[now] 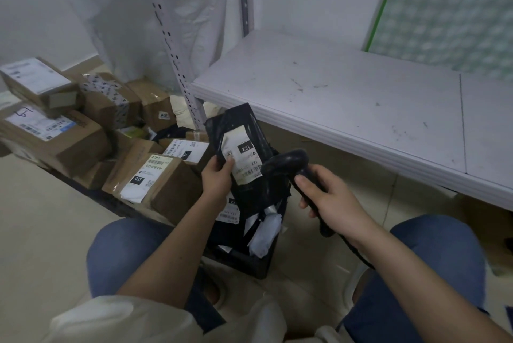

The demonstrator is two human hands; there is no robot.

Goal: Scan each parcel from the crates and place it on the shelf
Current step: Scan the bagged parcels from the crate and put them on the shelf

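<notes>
My left hand (218, 176) grips a black plastic parcel (241, 126) by its lower left edge, holding it upright above a black crate (249, 259). A white label marked 122 (241, 158) faces me. My right hand (330, 198) grips a black handheld scanner (286, 163), its head pointing at the label from the right. The crate holds more black and white bagged parcels (265, 234). The white shelf (347, 103) lies just beyond, bare on top.
A pile of cardboard boxes (69, 134) with shipping labels covers the floor at left, one marked 032 (155, 178). A perforated shelf upright (177, 65) stands between boxes and shelf. My knees in blue shorts flank the crate. Tiled floor below.
</notes>
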